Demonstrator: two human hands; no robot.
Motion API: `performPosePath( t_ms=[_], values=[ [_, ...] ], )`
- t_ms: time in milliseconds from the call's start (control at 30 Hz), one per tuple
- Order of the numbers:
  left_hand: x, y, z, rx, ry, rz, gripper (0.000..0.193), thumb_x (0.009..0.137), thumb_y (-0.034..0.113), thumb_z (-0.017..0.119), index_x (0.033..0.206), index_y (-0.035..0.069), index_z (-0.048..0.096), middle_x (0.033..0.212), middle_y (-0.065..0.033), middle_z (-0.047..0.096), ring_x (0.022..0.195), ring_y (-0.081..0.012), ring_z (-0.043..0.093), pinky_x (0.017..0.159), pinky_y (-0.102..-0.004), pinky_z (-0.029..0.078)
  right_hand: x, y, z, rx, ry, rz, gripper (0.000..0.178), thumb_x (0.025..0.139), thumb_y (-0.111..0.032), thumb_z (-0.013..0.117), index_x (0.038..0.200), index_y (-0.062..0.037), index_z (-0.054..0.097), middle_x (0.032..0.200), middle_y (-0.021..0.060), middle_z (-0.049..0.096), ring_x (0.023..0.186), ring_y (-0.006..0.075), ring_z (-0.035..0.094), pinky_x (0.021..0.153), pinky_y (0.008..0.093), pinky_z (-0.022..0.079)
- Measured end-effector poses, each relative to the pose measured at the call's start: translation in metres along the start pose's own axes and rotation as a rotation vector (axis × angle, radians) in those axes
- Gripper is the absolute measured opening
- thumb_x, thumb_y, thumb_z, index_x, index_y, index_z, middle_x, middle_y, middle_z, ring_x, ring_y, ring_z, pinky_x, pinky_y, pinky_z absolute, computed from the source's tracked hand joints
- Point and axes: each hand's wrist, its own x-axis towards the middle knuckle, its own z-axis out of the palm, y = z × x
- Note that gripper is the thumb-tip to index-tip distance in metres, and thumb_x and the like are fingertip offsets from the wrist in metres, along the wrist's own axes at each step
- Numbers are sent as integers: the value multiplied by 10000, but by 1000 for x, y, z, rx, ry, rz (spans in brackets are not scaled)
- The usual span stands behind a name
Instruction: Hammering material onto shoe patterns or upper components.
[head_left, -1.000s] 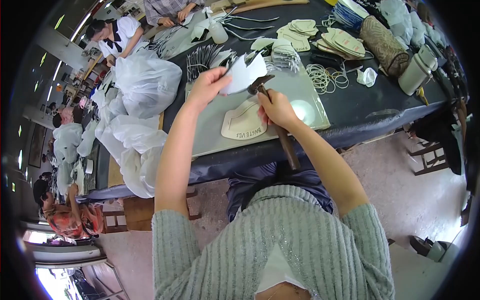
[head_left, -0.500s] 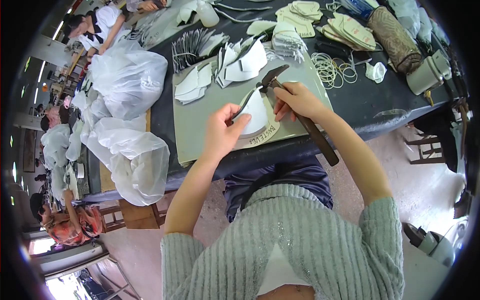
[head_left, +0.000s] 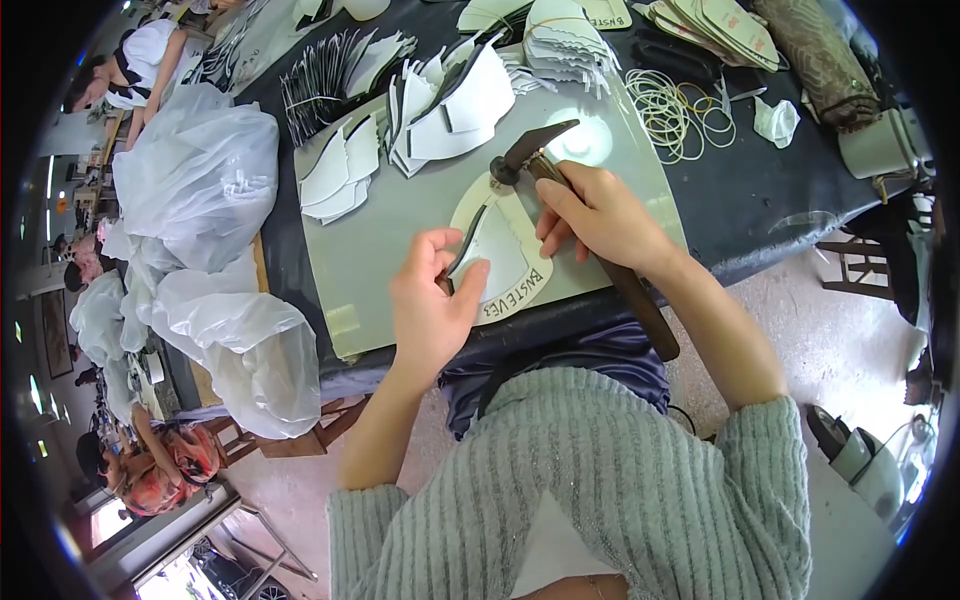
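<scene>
My left hand (head_left: 434,298) pinches a white curved shoe-upper piece (head_left: 498,258) with a dark folded edge between thumb and fingers. The piece lies over a cream template (head_left: 528,290) with handwriting along its rim. In my right hand (head_left: 607,217) is a hammer (head_left: 638,312), gripped near its head. Its dark metal head is above the top of the template, and its wooden handle slants back toward me, under my wrist. Beneath all this is a grey-green board (head_left: 375,270); the head seems close to it, but contact cannot be judged.
Stacks of white pieces (head_left: 462,115) stand along the board's far side, with a banded dark bundle (head_left: 315,85) beyond. Rubber bands (head_left: 665,115) and a crumpled white scrap (head_left: 776,122) lie right. Plastic bags (head_left: 215,165) crowd the left. Co-workers sit at far left.
The white piece has come down and toward me, away from the hammer head, uncovering the template's upper part. My right hand still holds the hammer. The whole view has shifted somewhat.
</scene>
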Motion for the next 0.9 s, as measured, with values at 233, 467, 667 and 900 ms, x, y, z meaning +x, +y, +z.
performPosePath(
  t_ms=[233,467,667,900],
  values=[
    [4,5,1,71,9,-36,363,800,93,705,1094,-16,523,686,-92,646,524,-112,534,509,-276,417,-3,2,7,-51,69,-40,290,1028,-242,473,908,16,524,774,92,665,642,137,695,436,237,458],
    [4,13,0,215,-8,-40,352,806,85,722,1084,-21,534,743,-57,678,583,-68,531,521,-248,398,-6,10,26,-65,-35,-192,285,1022,-218,474,884,28,515,742,96,656,576,128,653,470,252,474],
    [13,7,-10,168,-167,-68,438,786,164,725,1129,-17,522,963,-158,705,795,-301,715,693,-399,537,-4,2,30,-74,0,-111,284,1007,-211,487,855,26,518,654,87,619,518,165,620,492,298,483],
    [13,21,-9,-238,-219,-305,474,817,94,747,1186,-39,482,915,-152,720,737,-153,691,548,-272,549,-2,4,31,-143,51,-117,322,1031,-250,452,805,-23,484,580,26,540,450,92,497,426,267,401]
  ],
)
